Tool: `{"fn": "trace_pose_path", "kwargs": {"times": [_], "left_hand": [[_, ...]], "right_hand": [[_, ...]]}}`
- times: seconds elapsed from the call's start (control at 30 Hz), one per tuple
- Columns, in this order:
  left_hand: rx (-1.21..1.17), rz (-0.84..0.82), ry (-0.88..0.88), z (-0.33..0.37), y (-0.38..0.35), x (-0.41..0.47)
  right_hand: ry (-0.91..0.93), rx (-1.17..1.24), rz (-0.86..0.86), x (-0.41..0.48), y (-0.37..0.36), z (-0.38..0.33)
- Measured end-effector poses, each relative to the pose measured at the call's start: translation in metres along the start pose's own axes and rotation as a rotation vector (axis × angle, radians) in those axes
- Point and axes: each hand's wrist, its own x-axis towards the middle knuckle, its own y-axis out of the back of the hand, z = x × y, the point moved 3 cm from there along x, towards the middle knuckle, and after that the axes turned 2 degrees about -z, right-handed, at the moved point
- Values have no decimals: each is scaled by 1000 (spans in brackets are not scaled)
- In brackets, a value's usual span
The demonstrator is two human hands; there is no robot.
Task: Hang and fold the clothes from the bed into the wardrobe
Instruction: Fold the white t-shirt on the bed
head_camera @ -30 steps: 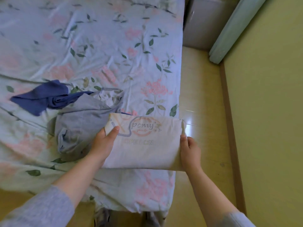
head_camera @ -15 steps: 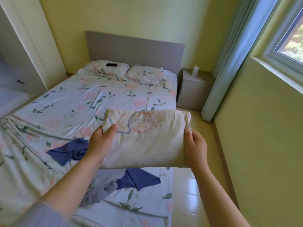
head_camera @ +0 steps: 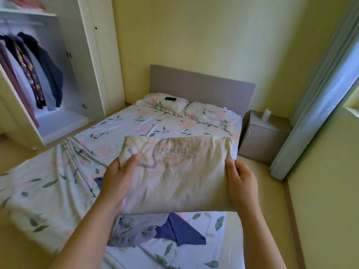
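A folded cream shirt (head_camera: 180, 177) with a printed logo is held flat in the air above the foot of the bed (head_camera: 136, 129). My left hand (head_camera: 118, 177) grips its left edge, thumb on top. My right hand (head_camera: 240, 179) grips its right edge. Below the shirt on the floral sheet lie a crumpled grey garment (head_camera: 134, 230) and a dark blue garment (head_camera: 182, 232). The white wardrobe (head_camera: 58, 78) stands open at the far left, with several dark clothes (head_camera: 38, 68) hanging on its rail.
Two pillows (head_camera: 206, 113) and a black phone (head_camera: 170, 98) lie at the head of the bed. A grey nightstand (head_camera: 262, 136) with a small bottle stands to the bed's right, beside a blue curtain (head_camera: 314, 105). Yellow floor runs along both sides.
My view has risen from the foot of the bed to the whole room and swung left, bringing the open wardrobe into sight. Both hands have lifted the folded shirt off the sheet.
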Motion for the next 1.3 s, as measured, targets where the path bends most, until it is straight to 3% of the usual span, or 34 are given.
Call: {"fn": "trace_pose_path", "kwargs": {"times": [0.33,0.5,0.7,1.0,1.3], "left_hand": [[72,96,11,15,149,19],[57,198,49,19,260,28],[-46,321,92,25,372,27],[-85,459,117,16,472,50],[13,561,89,24,556,137]], "right_hand": [[-236,205,-337,-30,-131,-61],[-146,310,-310,-66,-221,-111],[-75,303,-474,-103,-326,-166],[-29,337,-621,-116,-454,-212],[12,359,-770,-85,-599,-252]]}}
